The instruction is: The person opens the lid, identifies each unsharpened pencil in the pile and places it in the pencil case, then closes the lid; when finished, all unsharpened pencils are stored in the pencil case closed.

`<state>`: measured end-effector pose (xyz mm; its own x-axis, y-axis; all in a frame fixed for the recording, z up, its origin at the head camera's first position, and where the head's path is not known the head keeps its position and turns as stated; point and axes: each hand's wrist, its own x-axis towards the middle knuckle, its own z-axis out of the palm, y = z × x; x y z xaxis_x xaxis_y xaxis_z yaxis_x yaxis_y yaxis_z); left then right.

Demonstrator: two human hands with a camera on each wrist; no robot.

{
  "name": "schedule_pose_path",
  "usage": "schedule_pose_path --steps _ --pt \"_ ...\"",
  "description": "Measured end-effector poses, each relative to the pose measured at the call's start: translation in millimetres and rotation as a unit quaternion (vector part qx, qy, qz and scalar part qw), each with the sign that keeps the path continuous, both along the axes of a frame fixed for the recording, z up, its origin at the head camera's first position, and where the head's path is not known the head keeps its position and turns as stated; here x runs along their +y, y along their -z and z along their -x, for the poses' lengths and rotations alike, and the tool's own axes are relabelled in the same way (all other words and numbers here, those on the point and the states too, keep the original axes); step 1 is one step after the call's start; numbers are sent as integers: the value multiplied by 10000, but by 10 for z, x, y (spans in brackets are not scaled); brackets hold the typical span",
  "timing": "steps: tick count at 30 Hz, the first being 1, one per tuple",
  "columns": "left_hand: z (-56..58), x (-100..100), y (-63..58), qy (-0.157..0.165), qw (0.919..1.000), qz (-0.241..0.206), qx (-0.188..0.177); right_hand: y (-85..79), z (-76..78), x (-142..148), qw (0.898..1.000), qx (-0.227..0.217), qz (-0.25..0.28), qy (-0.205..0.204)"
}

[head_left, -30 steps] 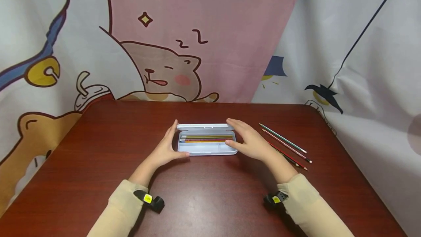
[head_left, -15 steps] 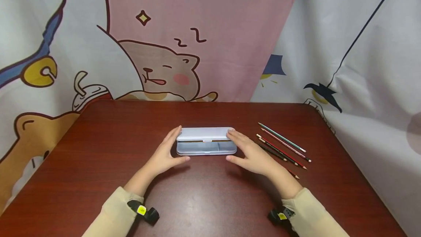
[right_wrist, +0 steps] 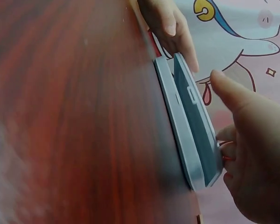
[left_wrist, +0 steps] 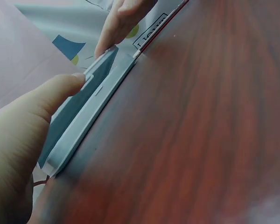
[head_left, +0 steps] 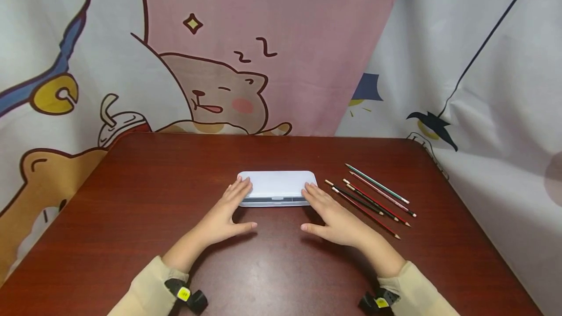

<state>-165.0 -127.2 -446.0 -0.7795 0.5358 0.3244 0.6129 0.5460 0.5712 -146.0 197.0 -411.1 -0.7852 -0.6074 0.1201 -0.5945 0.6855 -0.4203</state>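
A white pencil case (head_left: pixel 277 183) lies on the table, its lid lowered almost flat with a narrow gap along the front edge. My left hand (head_left: pixel 221 218) touches the left end of the lid with its fingers, thumb held away from the case. At the opposite end, the fingers of my right hand (head_left: pixel 338 216) rest on the lid's right corner, thumb also apart. In the right wrist view, the lid (right_wrist: pixel 198 112) stands tilted above the case's base (right_wrist: pixel 177 126). Whatever lies inside is hidden by the lid.
Several pencils (head_left: pixel 373 204) lie loosely side by side on the table, right of the case and close to my right hand. The brown table (head_left: pixel 272 262) has a printed curtain (head_left: pixel 307 52) hanging behind it.
The lid has swung down from upright toward me, covering the pencils inside the case. Both hands have moved toward me with it, and more of the loose pencils now show.
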Motion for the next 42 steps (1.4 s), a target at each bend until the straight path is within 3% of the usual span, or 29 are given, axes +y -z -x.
schedule_pose_path --steps 16,42 --pt "-37 -8 25 328 9973 593 287 104 -61 -26 9997 82 -183 -144" --pt "-47 47 -46 115 9933 1086 388 93 -58 -44 9962 617 -580 -217"
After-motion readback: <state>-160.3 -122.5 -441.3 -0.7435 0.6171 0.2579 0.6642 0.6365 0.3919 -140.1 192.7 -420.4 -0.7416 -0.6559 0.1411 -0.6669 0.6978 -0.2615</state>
